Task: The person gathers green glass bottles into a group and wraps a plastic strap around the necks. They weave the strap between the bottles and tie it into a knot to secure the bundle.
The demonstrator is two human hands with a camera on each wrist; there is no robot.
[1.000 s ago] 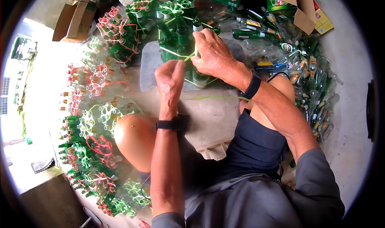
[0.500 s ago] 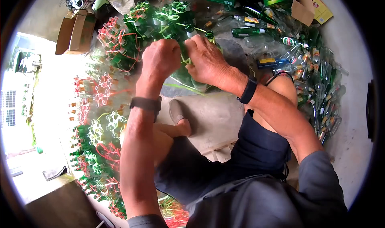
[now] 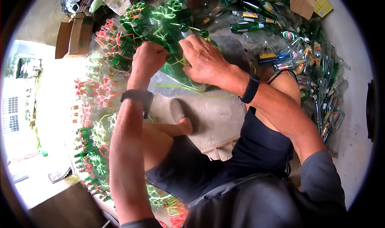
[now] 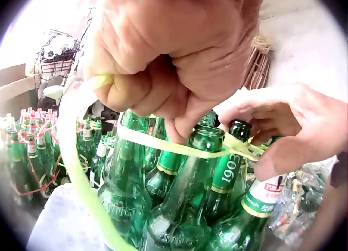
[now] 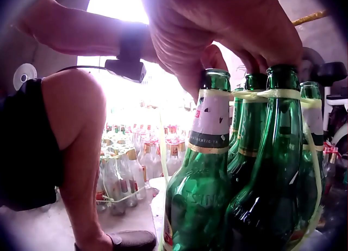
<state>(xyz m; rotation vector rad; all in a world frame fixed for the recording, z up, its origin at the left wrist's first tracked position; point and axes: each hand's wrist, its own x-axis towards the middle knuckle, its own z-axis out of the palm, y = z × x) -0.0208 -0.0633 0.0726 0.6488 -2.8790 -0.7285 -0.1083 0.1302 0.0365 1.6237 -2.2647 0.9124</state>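
Observation:
Green bottles [image 3: 169, 43] [image 4: 176, 207] [image 5: 198, 191] stand upright in a tight group, with a pale yellow-green strap [image 4: 168, 145] [image 5: 283, 93] around their necks. Curled fingers of the left hand [image 3: 147, 61] [image 4: 168, 49] hold the strap over the group's left side; a length hangs down in the left wrist view. At the right side, the right hand [image 3: 208, 60] [image 4: 296, 128] [image 5: 228, 30] grips bottle necks from above, its thumb beside a white-labelled neck [image 4: 265, 191]. The strap crosses itself near that thumb; its exact hold there is partly hidden.
Strapped bottle groups [image 3: 105, 87] line the left side. Loose bottles [image 3: 321, 79] are heaped at the right, cardboard boxes [image 3: 80, 36] stand farther back. A grey slab [image 3: 234, 53] lies under the group; a shoe [image 3: 176, 111] is near it.
The left hand has moved away from the right hand, up and left, with the strap. The right hand has shifted slightly left, staying at the bottle necks. A foot has come into view below.

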